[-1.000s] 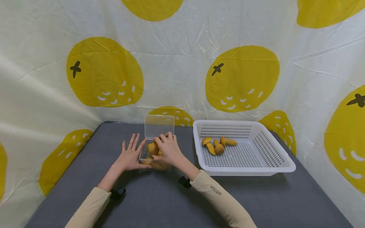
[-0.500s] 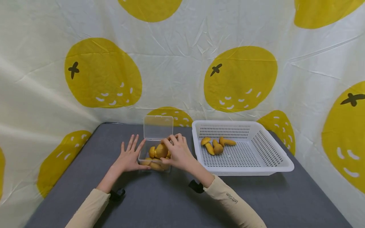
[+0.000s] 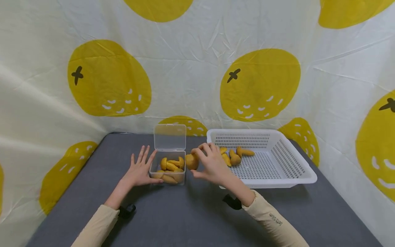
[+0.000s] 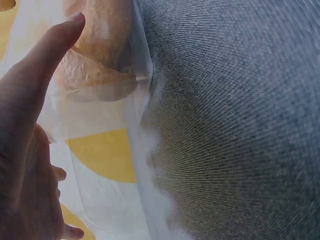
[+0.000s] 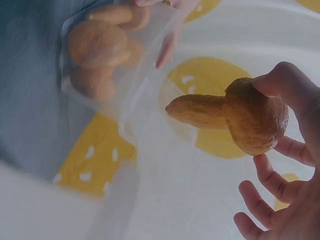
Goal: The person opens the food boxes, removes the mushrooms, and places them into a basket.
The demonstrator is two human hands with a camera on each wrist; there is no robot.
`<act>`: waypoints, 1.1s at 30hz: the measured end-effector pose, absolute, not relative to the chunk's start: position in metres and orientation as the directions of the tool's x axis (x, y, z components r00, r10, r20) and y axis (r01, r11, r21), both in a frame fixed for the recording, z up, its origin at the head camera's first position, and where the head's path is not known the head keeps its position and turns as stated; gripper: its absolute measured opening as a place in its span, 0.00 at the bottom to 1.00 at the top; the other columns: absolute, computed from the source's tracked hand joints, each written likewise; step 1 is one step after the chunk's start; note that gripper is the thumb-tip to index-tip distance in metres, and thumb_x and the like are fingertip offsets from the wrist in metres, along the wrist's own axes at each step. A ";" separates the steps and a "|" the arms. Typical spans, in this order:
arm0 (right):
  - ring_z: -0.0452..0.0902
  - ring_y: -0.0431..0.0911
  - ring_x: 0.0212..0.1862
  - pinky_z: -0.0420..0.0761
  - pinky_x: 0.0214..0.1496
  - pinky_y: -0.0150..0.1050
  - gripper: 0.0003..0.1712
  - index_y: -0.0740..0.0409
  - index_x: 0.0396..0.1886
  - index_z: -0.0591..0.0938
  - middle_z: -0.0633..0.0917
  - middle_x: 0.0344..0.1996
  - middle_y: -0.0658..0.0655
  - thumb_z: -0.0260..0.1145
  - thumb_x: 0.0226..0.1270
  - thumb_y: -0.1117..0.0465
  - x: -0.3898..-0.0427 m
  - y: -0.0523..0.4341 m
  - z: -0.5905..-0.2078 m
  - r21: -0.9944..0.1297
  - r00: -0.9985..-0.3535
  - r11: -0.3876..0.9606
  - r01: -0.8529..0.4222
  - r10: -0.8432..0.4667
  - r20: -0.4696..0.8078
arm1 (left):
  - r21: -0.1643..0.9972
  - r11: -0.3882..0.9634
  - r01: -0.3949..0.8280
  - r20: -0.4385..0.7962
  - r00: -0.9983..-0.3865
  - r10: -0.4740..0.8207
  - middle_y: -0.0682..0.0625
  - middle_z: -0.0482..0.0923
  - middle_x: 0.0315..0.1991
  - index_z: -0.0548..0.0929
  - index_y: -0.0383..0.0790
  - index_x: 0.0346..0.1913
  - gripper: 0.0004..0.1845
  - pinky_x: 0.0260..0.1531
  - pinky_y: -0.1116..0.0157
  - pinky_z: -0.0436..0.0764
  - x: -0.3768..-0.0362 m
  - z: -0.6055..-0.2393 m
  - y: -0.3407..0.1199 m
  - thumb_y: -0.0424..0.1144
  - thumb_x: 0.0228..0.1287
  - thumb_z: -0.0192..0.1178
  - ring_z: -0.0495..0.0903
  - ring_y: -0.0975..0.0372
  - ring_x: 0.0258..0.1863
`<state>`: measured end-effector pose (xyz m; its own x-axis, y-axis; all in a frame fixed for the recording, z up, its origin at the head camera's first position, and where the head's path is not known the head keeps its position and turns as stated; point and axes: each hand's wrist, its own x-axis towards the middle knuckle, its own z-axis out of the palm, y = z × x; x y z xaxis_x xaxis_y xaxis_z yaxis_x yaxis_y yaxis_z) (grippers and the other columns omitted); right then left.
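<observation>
My right hand (image 3: 213, 166) pinches a brown mushroom (image 5: 254, 119) by its cap, thumb on one side and fingertips on the other. The stem points away from the palm, toward the box. In the head view, this hand is just right of a clear plastic box (image 3: 182, 180) whose hinged lid (image 3: 170, 137) stands up at the back. Several mushrooms (image 3: 170, 166) lie inside the box. At its left side is my left hand (image 3: 140, 170), fingers spread and straight, thumb along the front wall. The left thumb (image 4: 60, 40) overlaps the box wall in the left wrist view.
A white perforated basket (image 3: 268, 183) stands to the right with mushrooms (image 3: 235, 159) in its left part, partly behind my right hand. Dark grey cloth (image 3: 172, 219) covers the table. A fruit-print curtain (image 3: 185, 68) hangs behind.
My right hand has lifted the mushroom out of the box and carried it right, toward the basket. Other mushrooms in the box now show. The left hand has stayed in place.
</observation>
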<state>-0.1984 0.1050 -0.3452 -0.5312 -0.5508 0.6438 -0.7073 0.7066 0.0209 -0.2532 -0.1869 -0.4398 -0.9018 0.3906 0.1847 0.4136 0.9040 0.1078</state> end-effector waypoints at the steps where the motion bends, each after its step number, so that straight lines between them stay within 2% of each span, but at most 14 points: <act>1: 0.64 0.49 0.40 0.64 0.41 0.44 0.28 0.52 0.42 0.75 0.73 0.37 0.54 0.72 0.39 0.49 -0.197 0.109 -0.344 0.022 -0.531 0.707 -0.707 -0.551 0.644 | 0.106 0.905 0.411 0.182 -0.903 0.389 0.38 0.31 0.71 0.43 0.46 0.71 0.65 0.58 0.35 0.39 -0.253 -0.440 -0.187 0.76 0.31 0.56 0.33 0.45 0.69; 5: 0.65 0.51 0.42 0.66 0.43 0.48 0.29 0.52 0.42 0.75 0.73 0.38 0.55 0.73 0.38 0.49 -0.194 0.126 -0.339 0.053 -0.525 0.718 -0.694 -0.555 0.645 | 0.098 0.909 0.406 0.174 -0.906 0.386 0.39 0.31 0.71 0.42 0.47 0.71 0.65 0.58 0.35 0.39 -0.253 -0.440 -0.187 0.77 0.31 0.55 0.33 0.45 0.70; 12: 0.66 0.53 0.41 0.68 0.42 0.50 0.30 0.55 0.40 0.76 0.74 0.36 0.56 0.75 0.32 0.52 -0.196 0.160 -0.332 0.105 -0.509 0.745 -0.659 -0.543 0.668 | 0.108 0.909 0.403 0.153 -0.910 0.385 0.38 0.31 0.71 0.42 0.46 0.71 0.64 0.58 0.34 0.39 -0.252 -0.438 -0.186 0.75 0.32 0.57 0.32 0.45 0.69; 19: 0.66 0.54 0.40 0.67 0.39 0.50 0.30 0.57 0.39 0.76 0.75 0.36 0.58 0.76 0.31 0.52 -0.206 0.188 -0.318 0.126 -0.548 0.784 -0.608 -0.529 0.648 | 0.112 0.907 0.407 0.152 -0.909 0.389 0.38 0.31 0.71 0.41 0.46 0.71 0.65 0.57 0.34 0.39 -0.254 -0.438 -0.187 0.76 0.32 0.56 0.32 0.44 0.69; 24: 0.65 0.56 0.41 0.65 0.40 0.51 0.32 0.58 0.41 0.75 0.75 0.37 0.60 0.76 0.33 0.53 -0.217 0.207 -0.308 0.147 -0.576 0.796 -0.587 -0.539 0.615 | 0.122 0.905 0.408 0.151 -0.909 0.389 0.38 0.31 0.71 0.41 0.46 0.71 0.64 0.57 0.34 0.38 -0.255 -0.438 -0.188 0.77 0.32 0.55 0.31 0.45 0.69; 29: 0.64 0.58 0.41 0.63 0.45 0.56 0.33 0.60 0.43 0.73 0.73 0.37 0.62 0.75 0.35 0.54 -0.230 0.224 -0.303 0.201 -0.579 0.791 -0.577 -0.570 0.583 | 0.137 0.902 0.409 0.152 -0.909 0.389 0.38 0.31 0.71 0.42 0.46 0.71 0.64 0.57 0.34 0.38 -0.256 -0.438 -0.187 0.77 0.32 0.56 0.28 0.47 0.70; 33: 0.64 0.59 0.41 0.63 0.43 0.55 0.35 0.59 0.44 0.73 0.72 0.37 0.62 0.75 0.34 0.53 -0.243 0.234 -0.303 0.257 -0.563 0.784 -0.566 -0.595 0.574 | 0.144 0.903 0.405 0.143 -0.911 0.386 0.38 0.31 0.71 0.43 0.46 0.71 0.64 0.57 0.34 0.38 -0.256 -0.437 -0.187 0.76 0.32 0.56 0.28 0.48 0.70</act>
<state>-0.2430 0.2338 -0.3027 -0.5630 -0.5947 0.5739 -0.5658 0.7835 0.2568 -0.2556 -0.1868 -0.4373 -0.9111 0.3865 0.1431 0.4055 0.9027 0.1438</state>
